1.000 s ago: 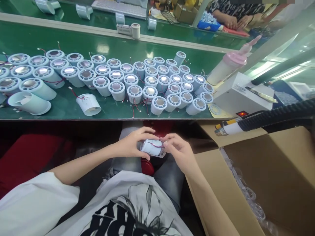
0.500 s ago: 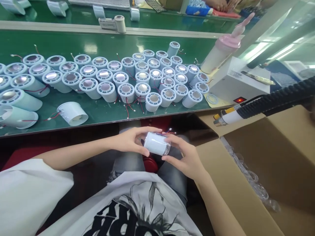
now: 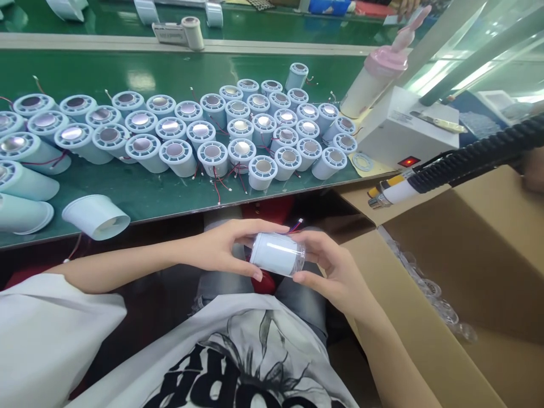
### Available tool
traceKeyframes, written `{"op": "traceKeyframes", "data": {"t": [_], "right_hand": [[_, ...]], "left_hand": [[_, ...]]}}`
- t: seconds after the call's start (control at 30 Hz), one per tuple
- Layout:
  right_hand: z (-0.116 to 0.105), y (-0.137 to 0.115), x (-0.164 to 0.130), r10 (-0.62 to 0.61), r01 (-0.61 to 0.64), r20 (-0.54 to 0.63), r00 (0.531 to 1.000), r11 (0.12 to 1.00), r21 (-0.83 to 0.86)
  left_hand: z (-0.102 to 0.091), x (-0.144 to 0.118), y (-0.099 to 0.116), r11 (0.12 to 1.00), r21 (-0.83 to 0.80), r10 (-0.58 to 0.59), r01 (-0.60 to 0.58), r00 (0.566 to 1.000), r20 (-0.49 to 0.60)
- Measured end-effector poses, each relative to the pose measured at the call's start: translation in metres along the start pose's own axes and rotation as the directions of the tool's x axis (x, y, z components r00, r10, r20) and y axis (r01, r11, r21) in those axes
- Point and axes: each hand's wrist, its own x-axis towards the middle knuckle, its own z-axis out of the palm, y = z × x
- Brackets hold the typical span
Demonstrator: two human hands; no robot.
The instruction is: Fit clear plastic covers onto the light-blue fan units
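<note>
Above my lap, both hands hold a light-blue cylindrical housing [image 3: 274, 253], lying on its side with a clear plastic piece around its right end. My left hand [image 3: 229, 246] grips the left end, thumb below and fingers above. Around the clear right end, my right hand [image 3: 329, 269] has its fingers and thumb curled. Thin red and blue wires with a small white connector [image 3: 301, 221] stick up behind the housing. On the green bench in front stand many similar light-blue cylinders [image 3: 213, 158] with silvery round centres. One open-ended cylinder [image 3: 96, 216] lies on its side near the bench edge.
At the right sit a white box with a lit red switch [image 3: 408, 162], a pink-topped bottle [image 3: 374, 79] and a black corrugated hose [image 3: 480, 153]. Below is an open cardboard box [image 3: 382, 283] holding clear plastic pieces. Another person's hand [image 3: 410, 7] shows at the far top.
The housing in my hands has shifted slightly right, and more of its clear right end shows. My right hand has moved a little right and down. The whole view has shifted somewhat.
</note>
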Motion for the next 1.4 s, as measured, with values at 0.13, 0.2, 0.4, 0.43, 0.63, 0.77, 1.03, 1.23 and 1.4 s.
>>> {"op": "traceKeyframes", "data": {"t": [0.13, 0.2, 0.4, 0.43, 0.63, 0.77, 1.03, 1.23, 1.4], "right_hand": [[0.004, -0.003, 0.001, 0.084, -0.083, -0.003, 0.996, 0.986, 0.145], [0.006, -0.005, 0.002, 0.14, -0.135, -0.006, 0.99, 0.968, 0.211], [0.008, -0.003, 0.005, 0.245, -0.217, -0.028, 0.969, 0.9, 0.378], [0.008, -0.003, 0.005, 0.252, -0.221, -0.024, 0.967, 0.886, 0.409], [0.004, -0.001, 0.002, 0.332, -0.28, -0.035, 0.943, 0.845, 0.456], [0.005, 0.003, 0.002, 0.351, -0.304, -0.004, 0.937, 0.818, 0.489], [0.004, 0.009, 0.0, 0.408, -0.341, 0.024, 0.913, 0.727, 0.597], [-0.008, 0.023, -0.001, 0.399, -0.282, -0.026, 0.916, 0.69, 0.667], [-0.033, 0.057, 0.004, 0.434, -0.15, -0.178, 0.883, 0.62, 0.77]], "left_hand": [[-0.002, 0.0, 0.004, 0.999, 0.033, 0.004, -0.004, 1.0, -0.003], [-0.002, -0.001, 0.006, 0.999, 0.042, 0.001, -0.001, 1.0, 0.0], [-0.002, 0.006, 0.01, 0.997, 0.062, 0.047, -0.048, 0.999, 0.019], [-0.002, 0.008, 0.011, 0.996, 0.065, 0.061, -0.062, 0.998, 0.021], [-0.003, 0.011, 0.014, 0.998, 0.049, 0.04, -0.043, 0.998, 0.049], [0.0, 0.011, 0.011, 1.0, -0.002, 0.023, -0.023, 0.999, 0.034], [0.008, 0.027, 0.013, 0.996, -0.081, -0.046, 0.049, 0.998, 0.038], [0.01, 0.05, -0.004, 0.97, -0.225, -0.087, 0.094, 0.995, 0.04], [0.013, 0.106, -0.033, 0.922, -0.359, -0.152, 0.149, 0.988, 0.018]]}}
